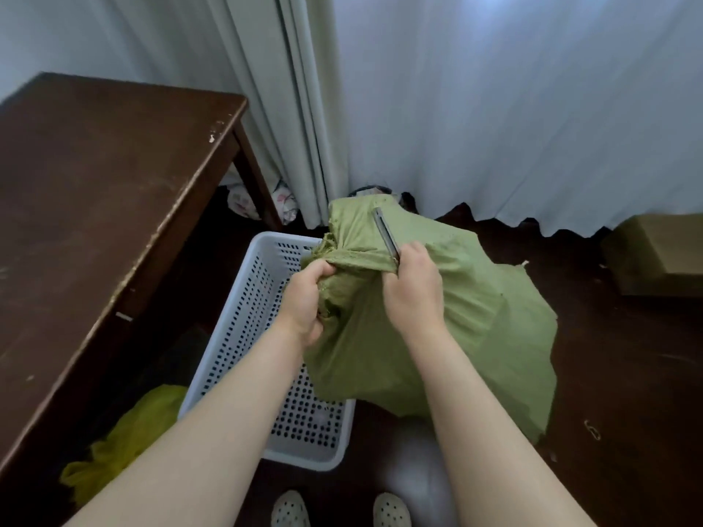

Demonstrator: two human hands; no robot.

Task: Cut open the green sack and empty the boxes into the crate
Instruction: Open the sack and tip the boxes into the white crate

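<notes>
The green sack (475,329) stands bulging on the dark floor, leaning over the right rim of the white perforated crate (243,336). My left hand (304,302) grips the bunched, tied neck of the sack. My right hand (412,287) holds a utility knife (386,232) whose metal body points up and away, lying against the sack's top just right of the neck. The boxes are hidden inside the sack. Nothing shows in the crate's visible part.
A dark wooden table (95,207) stands at the left. Yellow-green cloth (125,435) lies under it. Pale curtains (456,108) hang behind. A cardboard box (658,252) sits at the far right. My feet in spotted slippers (291,509) are at the bottom.
</notes>
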